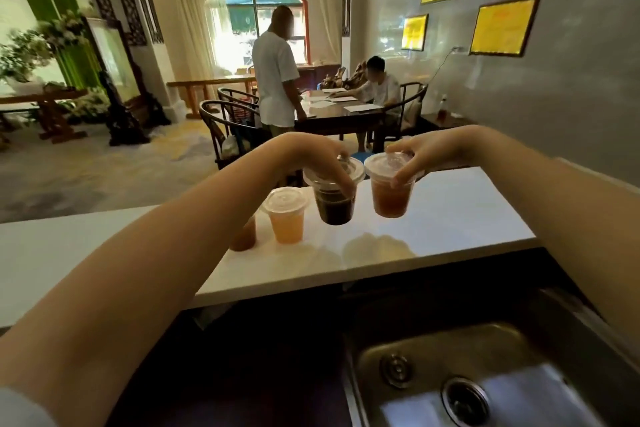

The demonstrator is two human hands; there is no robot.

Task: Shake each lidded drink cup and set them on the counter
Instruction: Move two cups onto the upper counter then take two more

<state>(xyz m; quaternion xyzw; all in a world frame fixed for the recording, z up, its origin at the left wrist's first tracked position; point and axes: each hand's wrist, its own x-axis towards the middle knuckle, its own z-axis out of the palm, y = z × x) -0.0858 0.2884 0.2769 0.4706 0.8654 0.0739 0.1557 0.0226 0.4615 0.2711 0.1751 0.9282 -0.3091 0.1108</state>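
My left hand (313, 158) grips from above the lid of a clear cup of dark brown drink (335, 206), held in the air over the white counter (450, 218). My right hand (420, 154) holds the lid of a cup of reddish-amber drink (391, 199), also lifted off the counter. The two raised cups hang side by side, a small gap between them. A lidded cup of pale orange drink (286, 215) stands on the counter to the left. Beside it another amber cup (244, 236) stands, half hidden by my left forearm.
A steel sink (467, 378) lies below the counter at the lower right. Beyond the counter is a room with a dark wooden table (341, 114), chairs, one person standing and one seated. A grey wall with yellow frames runs along the right.
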